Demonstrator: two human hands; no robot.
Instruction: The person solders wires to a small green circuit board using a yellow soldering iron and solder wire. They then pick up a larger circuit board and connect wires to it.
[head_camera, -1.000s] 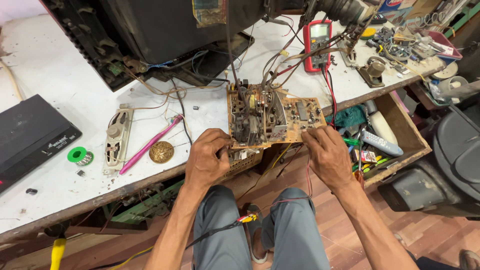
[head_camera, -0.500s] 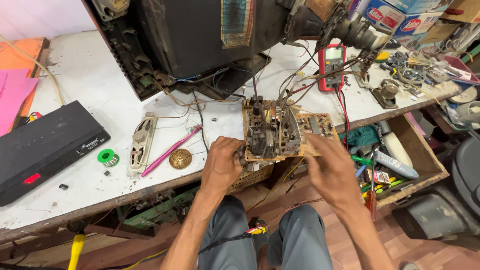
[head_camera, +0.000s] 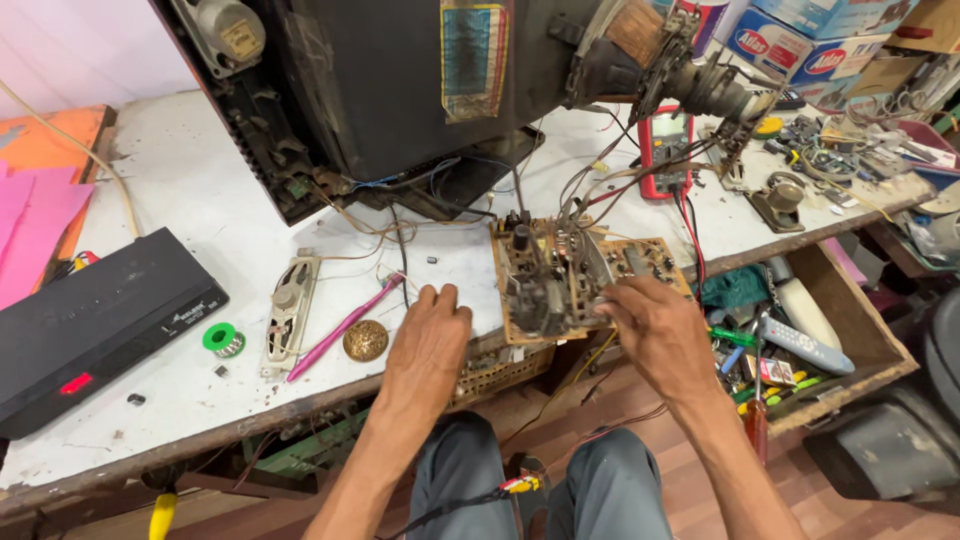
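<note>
At the front edge of the white workbench (head_camera: 180, 200), a brown circuit board (head_camera: 580, 275) lies flat, crowded with dark upright components and metal parts, and joined by a bundle of thin wires to the neck of the big black picture tube (head_camera: 400, 90) that stands behind it. The board is already out of any housing and bare on the bench, yet its wires are all attached, so the work on it looks to be in the middle rather than near an end; no tool is in either hand. The right hand (head_camera: 655, 335) rests on the board's near right edge, fingers curled over it in a loose hold. The left hand (head_camera: 425, 350) lies palm down on the bench just left of the board, fingers spread and grasping nothing. Near it sit a round brass-coloured disc (head_camera: 365, 340), a pink pen-like tool (head_camera: 345, 328), a green solder spool (head_camera: 224, 339) and a flat black box (head_camera: 95, 325). A red multimeter (head_camera: 665, 150) stands behind the board, and an open drawer (head_camera: 860, 335) of tools lies to the right.
</note>
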